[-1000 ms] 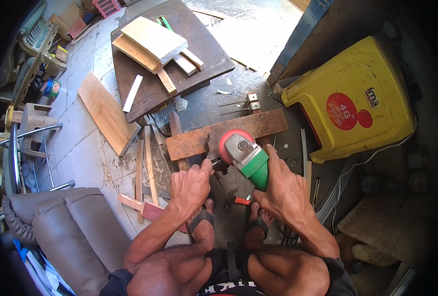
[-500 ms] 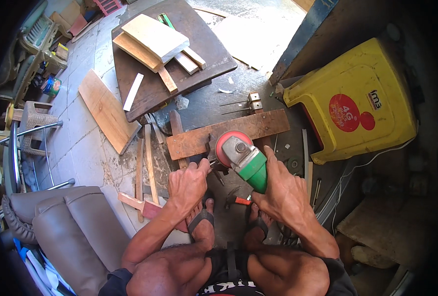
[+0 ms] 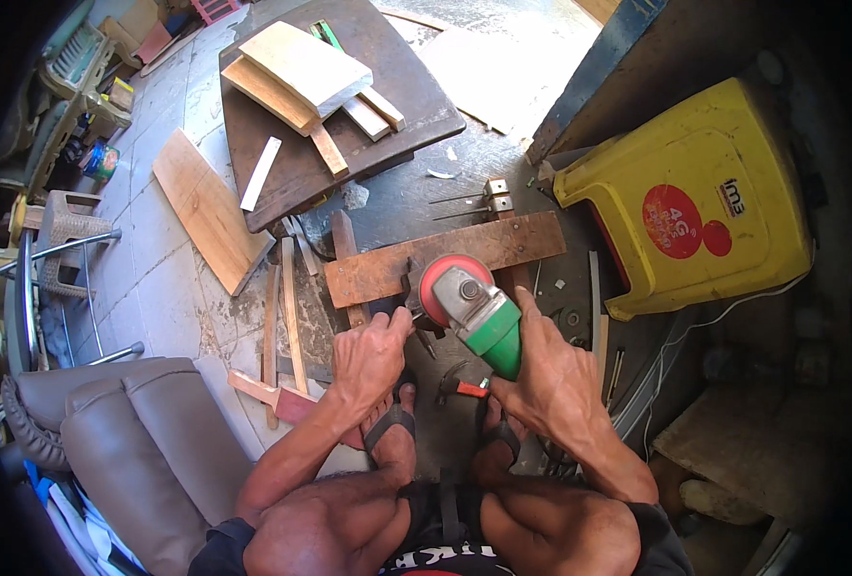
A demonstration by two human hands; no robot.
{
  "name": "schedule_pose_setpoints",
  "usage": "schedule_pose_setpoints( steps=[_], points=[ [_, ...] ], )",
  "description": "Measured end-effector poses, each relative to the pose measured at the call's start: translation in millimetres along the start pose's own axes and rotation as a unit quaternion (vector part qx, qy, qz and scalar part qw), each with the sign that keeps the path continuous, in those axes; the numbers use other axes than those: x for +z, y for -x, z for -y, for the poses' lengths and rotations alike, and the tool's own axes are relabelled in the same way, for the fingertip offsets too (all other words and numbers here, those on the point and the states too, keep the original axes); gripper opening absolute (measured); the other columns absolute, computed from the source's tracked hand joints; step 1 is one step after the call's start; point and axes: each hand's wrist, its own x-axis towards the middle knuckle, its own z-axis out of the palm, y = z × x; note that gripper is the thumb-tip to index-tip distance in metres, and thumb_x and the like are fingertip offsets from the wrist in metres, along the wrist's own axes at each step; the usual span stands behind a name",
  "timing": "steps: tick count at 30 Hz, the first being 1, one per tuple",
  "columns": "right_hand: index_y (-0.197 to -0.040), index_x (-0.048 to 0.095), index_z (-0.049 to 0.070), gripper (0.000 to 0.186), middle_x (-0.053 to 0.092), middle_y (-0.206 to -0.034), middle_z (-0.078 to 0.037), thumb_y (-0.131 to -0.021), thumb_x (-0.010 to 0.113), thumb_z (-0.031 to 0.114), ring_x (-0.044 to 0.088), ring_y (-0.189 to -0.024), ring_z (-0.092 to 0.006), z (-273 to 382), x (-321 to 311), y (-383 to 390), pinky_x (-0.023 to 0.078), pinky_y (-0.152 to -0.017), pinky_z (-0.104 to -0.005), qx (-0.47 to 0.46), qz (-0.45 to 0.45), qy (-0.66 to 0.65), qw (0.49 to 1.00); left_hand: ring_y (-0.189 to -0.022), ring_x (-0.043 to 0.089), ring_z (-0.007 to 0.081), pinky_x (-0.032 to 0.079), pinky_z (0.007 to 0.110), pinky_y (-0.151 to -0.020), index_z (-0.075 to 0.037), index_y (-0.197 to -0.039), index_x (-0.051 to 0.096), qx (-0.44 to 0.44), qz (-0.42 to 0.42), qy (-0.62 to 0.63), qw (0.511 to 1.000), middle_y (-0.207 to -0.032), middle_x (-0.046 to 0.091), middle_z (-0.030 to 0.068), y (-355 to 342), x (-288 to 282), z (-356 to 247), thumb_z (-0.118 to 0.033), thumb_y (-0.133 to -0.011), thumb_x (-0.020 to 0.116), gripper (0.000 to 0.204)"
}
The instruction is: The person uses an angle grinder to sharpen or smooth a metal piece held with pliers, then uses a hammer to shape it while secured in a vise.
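Note:
My right hand (image 3: 562, 379) is wrapped round the green body of an angle grinder (image 3: 496, 338), which has a grey metal head and a red disc. The disc stands at the near edge of a worn brown plank (image 3: 503, 240). To its left, my left hand (image 3: 370, 357) is closed, knuckles up, close to the disc. What its fingers grip is hidden. A dark metal piece (image 3: 413, 280) sits between the plank and the disc. Below the grinder, a hammer (image 3: 466, 388) with an orange-red handle part lies on the floor between my sandalled feet.
A low dark table (image 3: 407, 106) bears stacked boards (image 3: 306, 67). A wide board (image 3: 210, 206) and thin strips (image 3: 295, 317) lie to the left, near a padded brown seat (image 3: 148, 451). At right stands a yellow plastic stool (image 3: 695, 192) with a white cable (image 3: 704, 322) beside it.
Hardly anything differs. Both hands and the grinder keep nearly the same place and grip, with only a very slight shift of the whole view.

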Motion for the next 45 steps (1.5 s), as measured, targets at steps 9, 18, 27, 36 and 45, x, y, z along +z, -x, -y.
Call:
schedule_pose_setpoints(
  steps=[9, 18, 27, 36, 45],
  points=[
    [-0.157, 0.030, -0.007, 0.105, 0.066, -0.109, -0.029, -0.075, 0.086, 0.025, 0.072, -0.089, -0.0477, -1.2, 2.2, -2.7, 0.058, -0.074, -0.0547, 0.011, -0.005, 0.009, 1.000, -0.063, 0.070, 0.0364, 0.052, 0.048, -0.051, -0.010, -0.097, 0.060, 0.011, -0.026, -0.002, 1.000, -0.076, 0.063, 0.0137, 1.6, 2.5, -0.8, -0.014, -0.096, 0.063, 0.005],
    [-0.158, 0.028, -0.007, 0.106, 0.066, -0.109, -0.029, -0.075, 0.086, 0.025, 0.072, -0.088, -0.0482, 0.2, 2.9, -0.1, 0.058, -0.074, -0.0552, 0.009, -0.003, 0.002, 1.000, -0.063, 0.070, 0.0357, 0.052, 0.048, -0.051, -0.010, -0.097, 0.060, 0.013, -0.027, -0.014, 0.999, -0.075, 0.063, 0.0134, 1.8, 2.0, -0.9, -0.016, -0.098, 0.063, 0.007],
    [-0.158, 0.027, -0.007, 0.107, 0.065, -0.110, -0.029, -0.076, 0.086, 0.027, 0.072, -0.089, -0.0482, -2.6, 4.2, -0.3, 0.058, -0.074, -0.0556, 0.022, -0.006, 0.016, 1.000, -0.062, 0.070, 0.0359, 0.052, 0.048, -0.051, -0.009, -0.096, 0.061, 0.005, -0.026, 0.000, 1.000, -0.074, 0.063, 0.0136, -0.1, -0.1, -4.4, -0.020, -0.098, 0.066, 0.012],
    [-0.158, 0.028, -0.007, 0.107, 0.065, -0.111, -0.029, -0.075, 0.087, 0.027, 0.072, -0.089, -0.0479, -2.5, 4.6, 0.3, 0.059, -0.074, -0.0557, 0.021, -0.007, 0.014, 1.000, -0.062, 0.069, 0.0373, 0.051, 0.049, -0.051, -0.009, -0.095, 0.060, 0.003, -0.024, 0.009, 1.000, -0.073, 0.063, 0.0141, -0.1, 2.4, -2.5, -0.019, -0.098, 0.066, 0.012],
    [-0.158, 0.028, -0.007, 0.106, 0.065, -0.111, -0.029, -0.075, 0.086, 0.024, 0.072, -0.089, -0.0477, -0.4, 4.5, 1.9, 0.058, -0.074, -0.0557, 0.010, -0.005, 0.006, 1.000, -0.061, 0.068, 0.0376, 0.050, 0.049, -0.050, -0.009, -0.094, 0.060, -0.001, -0.024, 0.008, 1.000, -0.072, 0.063, 0.0139, -0.4, -0.2, -3.1, -0.021, -0.099, 0.066, 0.015]
  ],
)
